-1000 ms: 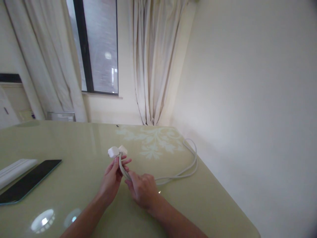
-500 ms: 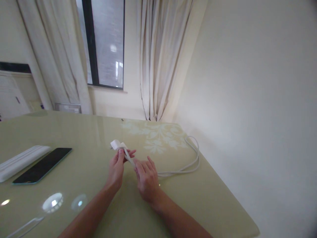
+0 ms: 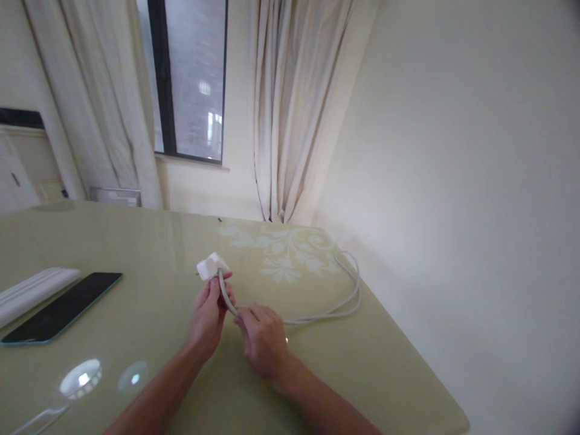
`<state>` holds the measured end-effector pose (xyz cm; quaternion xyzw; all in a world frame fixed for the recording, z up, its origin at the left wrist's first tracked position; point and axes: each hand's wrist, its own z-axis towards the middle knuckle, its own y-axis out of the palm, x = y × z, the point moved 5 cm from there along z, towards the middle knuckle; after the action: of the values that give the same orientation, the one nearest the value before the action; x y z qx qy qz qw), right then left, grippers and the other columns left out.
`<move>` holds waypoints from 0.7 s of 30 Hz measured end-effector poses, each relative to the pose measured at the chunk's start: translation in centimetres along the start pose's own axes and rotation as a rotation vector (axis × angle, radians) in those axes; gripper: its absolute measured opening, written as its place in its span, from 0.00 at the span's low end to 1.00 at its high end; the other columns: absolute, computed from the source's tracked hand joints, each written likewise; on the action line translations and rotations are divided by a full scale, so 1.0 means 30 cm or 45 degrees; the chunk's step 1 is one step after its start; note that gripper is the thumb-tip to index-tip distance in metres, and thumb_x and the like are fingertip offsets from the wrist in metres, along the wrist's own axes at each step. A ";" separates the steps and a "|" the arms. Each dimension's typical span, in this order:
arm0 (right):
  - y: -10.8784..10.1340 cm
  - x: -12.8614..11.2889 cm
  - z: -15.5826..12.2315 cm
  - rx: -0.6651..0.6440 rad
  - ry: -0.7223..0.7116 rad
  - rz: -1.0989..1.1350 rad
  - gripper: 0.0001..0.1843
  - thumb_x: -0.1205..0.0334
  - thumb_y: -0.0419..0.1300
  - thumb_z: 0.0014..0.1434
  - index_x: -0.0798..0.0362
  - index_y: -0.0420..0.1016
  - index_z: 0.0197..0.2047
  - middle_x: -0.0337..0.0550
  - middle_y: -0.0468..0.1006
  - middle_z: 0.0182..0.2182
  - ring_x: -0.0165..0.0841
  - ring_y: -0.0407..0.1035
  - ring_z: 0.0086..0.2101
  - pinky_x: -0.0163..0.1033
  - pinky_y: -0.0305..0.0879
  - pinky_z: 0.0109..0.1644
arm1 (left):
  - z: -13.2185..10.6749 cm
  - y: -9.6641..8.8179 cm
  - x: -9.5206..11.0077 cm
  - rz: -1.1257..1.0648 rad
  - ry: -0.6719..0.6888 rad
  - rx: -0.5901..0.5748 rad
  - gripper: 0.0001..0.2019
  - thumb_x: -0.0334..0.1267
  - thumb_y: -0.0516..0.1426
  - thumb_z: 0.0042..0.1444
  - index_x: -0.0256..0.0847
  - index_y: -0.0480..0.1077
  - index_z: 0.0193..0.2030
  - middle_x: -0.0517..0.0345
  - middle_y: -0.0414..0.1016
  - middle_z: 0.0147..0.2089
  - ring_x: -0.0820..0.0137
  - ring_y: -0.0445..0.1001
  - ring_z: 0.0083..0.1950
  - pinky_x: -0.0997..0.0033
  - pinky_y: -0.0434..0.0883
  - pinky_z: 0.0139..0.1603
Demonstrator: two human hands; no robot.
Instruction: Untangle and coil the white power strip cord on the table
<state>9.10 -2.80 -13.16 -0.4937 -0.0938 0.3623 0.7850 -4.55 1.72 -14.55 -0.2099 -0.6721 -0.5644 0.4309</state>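
Note:
My left hand (image 3: 209,314) is closed around the base of a white power plug (image 3: 212,266), whose blocky head sticks up above the fingers. From the plug a pale grey cord (image 3: 223,291) bends down toward my right hand (image 3: 261,338). The fingers of that hand are pinched on the cord, a short way from the plug. Beyond the right hand, the rest of the cord lies in a long loop on the table (image 3: 389,362), reaching its right edge. The fingers partly hide the plug's lower side.
At the left lie a long white bar-shaped thing (image 3: 36,290), perhaps a power strip, and a black phone (image 3: 63,308) with a teal edge. A thin white cable (image 3: 40,418) shows at the lower left. A wall (image 3: 453,181) rises along the table's right side; curtains (image 3: 290,121) hang behind.
The plug has turned and stands more upright in my left hand. The cord now bends more sharply, and my right hand has shifted slightly left and down. The view has also moved a little.

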 end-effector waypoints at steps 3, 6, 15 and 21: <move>0.006 0.006 0.001 -0.041 0.117 0.407 0.15 0.55 0.56 0.75 0.51 0.83 0.44 0.46 0.79 0.39 0.38 0.75 0.39 0.41 0.72 0.46 | -0.015 0.015 0.033 0.173 0.089 -0.101 0.24 0.60 0.65 0.57 0.40 0.76 0.47 0.65 0.64 0.25 0.74 0.61 0.23 0.75 0.60 0.22; 0.011 0.049 0.002 0.073 0.348 1.003 0.27 0.42 0.52 0.75 0.53 0.83 0.40 0.47 0.78 0.37 0.36 0.76 0.38 0.41 0.74 0.45 | -0.028 0.026 0.040 0.343 0.151 -0.218 0.22 0.59 0.63 0.60 0.41 0.76 0.45 0.64 0.62 0.22 0.71 0.60 0.21 0.73 0.59 0.21; -0.027 0.148 0.021 0.480 0.721 1.998 0.27 0.35 0.64 0.65 0.52 0.80 0.48 0.47 0.83 0.41 0.33 0.76 0.38 0.37 0.73 0.41 | -0.100 0.057 0.015 0.836 0.279 -0.665 0.20 0.58 0.59 0.64 0.41 0.76 0.40 0.58 0.72 0.26 0.67 0.69 0.27 0.71 0.69 0.29; -0.079 0.114 0.016 0.456 0.507 1.714 0.20 0.42 0.68 0.64 0.51 0.79 0.47 0.43 0.80 0.38 0.32 0.74 0.35 0.38 0.72 0.42 | -0.081 0.072 0.038 0.846 0.308 -0.489 0.25 0.62 0.50 0.69 0.41 0.72 0.41 0.60 0.73 0.24 0.67 0.73 0.25 0.70 0.70 0.29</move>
<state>12.44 -0.79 -11.64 -0.3650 0.4361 0.6800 0.4628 -2.68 -0.20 -12.40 -0.4246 -0.3945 -0.5302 0.6189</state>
